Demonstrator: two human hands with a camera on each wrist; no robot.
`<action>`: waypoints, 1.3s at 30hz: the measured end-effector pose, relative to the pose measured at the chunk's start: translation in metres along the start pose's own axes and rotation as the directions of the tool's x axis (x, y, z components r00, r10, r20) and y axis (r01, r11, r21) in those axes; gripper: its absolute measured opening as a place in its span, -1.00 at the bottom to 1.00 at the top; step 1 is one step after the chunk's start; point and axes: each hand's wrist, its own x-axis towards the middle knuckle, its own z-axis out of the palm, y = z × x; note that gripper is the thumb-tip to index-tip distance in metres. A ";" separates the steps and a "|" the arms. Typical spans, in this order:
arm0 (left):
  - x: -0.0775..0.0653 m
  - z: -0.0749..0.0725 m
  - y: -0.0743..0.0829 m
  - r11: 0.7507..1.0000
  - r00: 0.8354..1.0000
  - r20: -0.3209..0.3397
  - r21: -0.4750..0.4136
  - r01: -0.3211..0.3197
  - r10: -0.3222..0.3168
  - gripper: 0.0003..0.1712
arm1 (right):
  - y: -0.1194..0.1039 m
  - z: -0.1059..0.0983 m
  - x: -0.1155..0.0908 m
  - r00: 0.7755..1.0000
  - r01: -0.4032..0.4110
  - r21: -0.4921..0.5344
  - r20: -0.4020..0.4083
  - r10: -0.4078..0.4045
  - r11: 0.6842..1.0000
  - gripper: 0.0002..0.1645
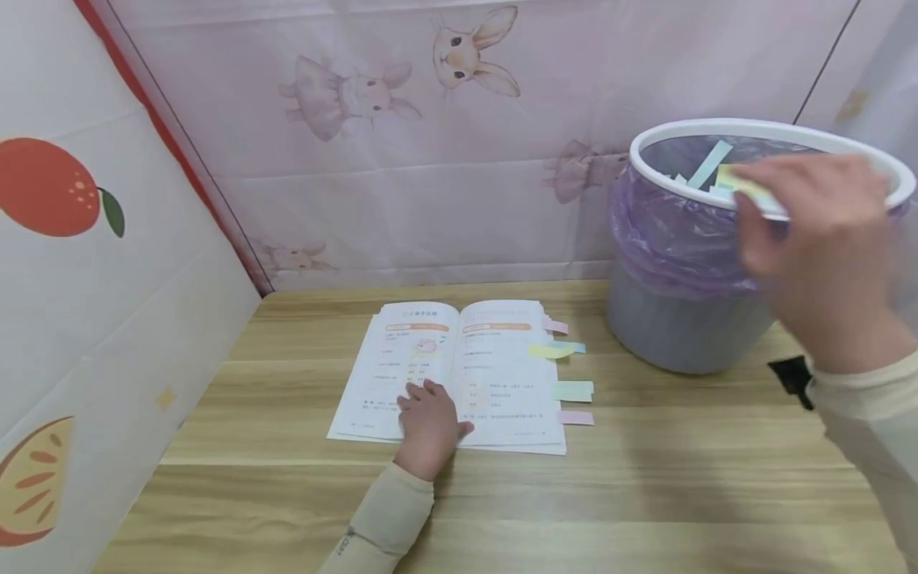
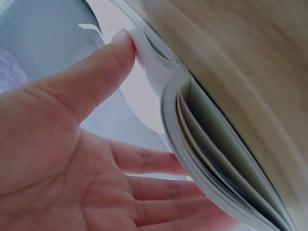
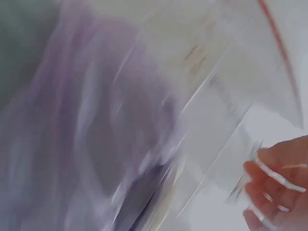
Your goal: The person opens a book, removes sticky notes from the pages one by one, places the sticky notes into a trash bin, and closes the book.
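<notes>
An open book (image 1: 502, 399) lies on the wooden table, with pink, yellow, blue and green sticky tabs (image 1: 572, 391) sticking out past its right edge. My left hand (image 1: 429, 422) rests on the pages near the lower middle, fingers spread over the left page and the thumb by the fold. In the left wrist view, the left hand's thumb (image 2: 113, 60) lies on one side of the fold. My right hand (image 1: 825, 231) is at the rim of the trash bin (image 1: 681, 319), its curled fingers holding paper strips (image 3: 279, 178). A yellow paper strip (image 1: 749, 185) shows by its fingertips.
The grey bin has a white rim and a purple bag (image 1: 667, 231); pale strips (image 1: 710, 163) lie inside. A black object (image 1: 792, 379) shows beside the right sleeve. Printed fabric walls stand behind the table and at its left.
</notes>
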 end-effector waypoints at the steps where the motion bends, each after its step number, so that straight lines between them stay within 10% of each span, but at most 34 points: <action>1: 0.000 0.000 0.000 1.000 1.000 -0.004 0.001 0.000 0.000 0.08 | -0.007 0.004 -0.005 0.998 0.066 0.048 0.009 -0.066 0.997 -0.76; 9: -0.003 -0.003 0.000 1.000 1.000 -0.007 0.011 0.001 -0.001 0.07 | -0.020 0.066 -0.076 0.855 0.348 0.277 0.298 -0.424 0.896 -0.82; 19: -0.004 -0.002 0.002 0.999 1.000 -0.010 0.032 0.022 -0.022 0.08 | 0.001 0.152 -0.137 0.630 0.304 0.165 0.704 -0.328 0.938 -0.82; 33: -0.007 0.002 0.004 0.997 0.997 -0.072 0.078 0.023 -0.017 0.09 | 0.008 0.190 -0.154 0.602 0.392 0.164 0.699 -0.387 0.905 -0.70; 39: -0.005 0.002 0.002 0.998 0.997 -0.069 0.064 0.028 -0.023 0.09 | 0.010 0.197 -0.154 0.551 0.516 0.147 0.697 -0.459 0.844 -0.70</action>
